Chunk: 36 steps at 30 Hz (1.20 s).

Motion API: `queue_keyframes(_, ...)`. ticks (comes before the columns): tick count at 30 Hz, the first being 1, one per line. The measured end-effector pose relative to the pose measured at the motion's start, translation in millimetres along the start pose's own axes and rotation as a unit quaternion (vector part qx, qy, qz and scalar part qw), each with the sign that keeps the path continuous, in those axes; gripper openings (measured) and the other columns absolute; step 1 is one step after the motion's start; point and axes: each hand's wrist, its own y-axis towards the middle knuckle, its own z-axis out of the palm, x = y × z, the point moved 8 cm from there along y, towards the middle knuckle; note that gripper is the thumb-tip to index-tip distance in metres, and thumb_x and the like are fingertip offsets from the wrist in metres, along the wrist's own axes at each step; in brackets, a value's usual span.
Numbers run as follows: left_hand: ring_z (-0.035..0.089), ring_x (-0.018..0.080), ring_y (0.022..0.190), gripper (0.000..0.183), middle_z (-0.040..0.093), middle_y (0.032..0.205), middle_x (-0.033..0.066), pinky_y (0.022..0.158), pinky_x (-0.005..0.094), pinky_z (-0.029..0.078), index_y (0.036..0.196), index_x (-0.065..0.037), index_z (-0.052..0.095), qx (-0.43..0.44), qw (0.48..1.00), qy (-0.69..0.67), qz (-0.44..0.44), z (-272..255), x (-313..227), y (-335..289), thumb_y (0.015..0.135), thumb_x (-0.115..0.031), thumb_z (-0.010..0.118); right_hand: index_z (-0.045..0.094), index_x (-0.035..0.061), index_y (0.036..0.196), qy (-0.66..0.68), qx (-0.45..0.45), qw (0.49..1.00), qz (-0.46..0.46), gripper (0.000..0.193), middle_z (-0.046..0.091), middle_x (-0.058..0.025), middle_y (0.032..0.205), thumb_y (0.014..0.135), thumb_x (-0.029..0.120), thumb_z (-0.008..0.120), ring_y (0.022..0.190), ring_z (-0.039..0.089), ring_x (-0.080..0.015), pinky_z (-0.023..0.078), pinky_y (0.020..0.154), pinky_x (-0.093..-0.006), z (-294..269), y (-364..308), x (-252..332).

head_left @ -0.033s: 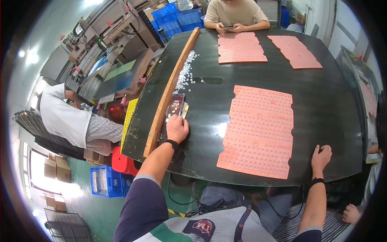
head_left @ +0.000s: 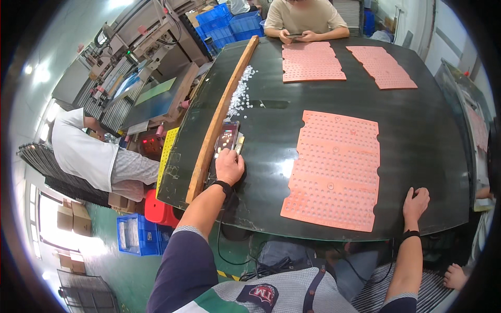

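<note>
My left hand (head_left: 229, 167) rests at the near end of a phone (head_left: 228, 136) with a lit screen, its fingers drawn together over the lower part. The phone lies beside a long wooden bar (head_left: 218, 124); whether it is lifted at all I cannot tell. On the dark table (head_left: 261, 193), at the right near edge, lies my right hand (head_left: 416, 204), fingers somewhat apart and holding nothing. Between the hands sits a pink perforated board (head_left: 336, 169) with rows of small holes and notched sides.
Small whitish pieces (head_left: 240, 96) are scattered along the bar. Two more pink boards lie at the far side, one left (head_left: 313, 61) and one right (head_left: 382, 68). A seated person (head_left: 305, 21) across holds a phone. Left of the table are a red stool (head_left: 159, 209) and a blue crate (head_left: 136, 235).
</note>
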Motion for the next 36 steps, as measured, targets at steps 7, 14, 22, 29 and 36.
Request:
queue_keyframes(7, 0.055, 0.0322, 0.074, 0.018, 0.054, 0.072, 0.0128, 0.066, 0.0420, 0.045, 0.064, -0.004, 0.056, 0.019, 1.000, 0.002, 0.004, 5.1, 0.0, 0.2, 0.078, -0.015, 0.061, 0.044, 0.0055, 0.087, -0.004, -0.005, 1.000, 0.006, 0.022, 0.047, -0.0119, 0.094, 0.087, 0.023, 0.057, 0.096, 0.045, -0.0324, 0.036, 0.085, -0.0435, -4.2, -0.4, 1.8)
queue_keyframes(14, 0.058, 0.0335, 0.066, 0.026, 0.058, 0.068, 0.0150, 0.062, 0.0422, 0.047, 0.062, -0.003, 0.058, 0.063, 0.998, 0.016, -0.017, 13.3, 4.1, -2.7, 0.081, -0.020, 0.060, 0.046, 0.0049, 0.086, -0.022, -0.031, 0.999, -0.008, 0.021, 0.049, -0.0114, 0.090, 0.086, 0.022, 0.058, 0.090, 0.047, -0.0321, 0.038, 0.079, -0.0435, -5.0, -2.5, 4.3)
queue_keyframes(22, 0.058, 0.0334, 0.066, 0.027, 0.057, 0.067, 0.0151, 0.062, 0.0427, 0.047, 0.061, -0.003, 0.058, 0.072, 0.997, 0.022, -0.023, 12.7, 3.7, -2.1, 0.081, -0.021, 0.059, 0.045, 0.0048, 0.085, -0.012, -0.039, 0.999, -0.005, 0.021, 0.049, -0.0116, 0.089, 0.085, 0.022, 0.059, 0.089, 0.047, -0.0322, 0.038, 0.079, -0.0437, -6.3, -2.9, 4.3)
queue_keyframes(29, 0.058, 0.0336, 0.065, 0.027, 0.057, 0.067, 0.0152, 0.061, 0.0431, 0.047, 0.062, -0.002, 0.058, 0.070, 0.997, 0.012, -0.028, 14.2, 5.8, -3.0, 0.081, -0.021, 0.059, 0.045, 0.0060, 0.089, -0.023, 0.014, 0.999, 0.024, 0.021, 0.048, -0.0114, 0.095, 0.086, 0.024, 0.057, 0.097, 0.045, -0.0318, 0.037, 0.085, -0.0433, -1.2, -1.5, 2.4)
queue_keyframes(36, 0.058, 0.0342, 0.065, 0.027, 0.057, 0.066, 0.0157, 0.061, 0.0436, 0.047, 0.062, -0.002, 0.059, 0.064, 0.998, 0.007, -0.022, 14.6, 3.4, -1.3, 0.081, -0.021, 0.059, 0.045, 0.0050, 0.087, -0.028, 0.011, 0.999, 0.013, 0.021, 0.047, -0.0124, 0.096, 0.087, 0.022, 0.057, 0.097, 0.045, -0.0325, 0.037, 0.085, -0.0437, -3.5, 0.3, 0.6)
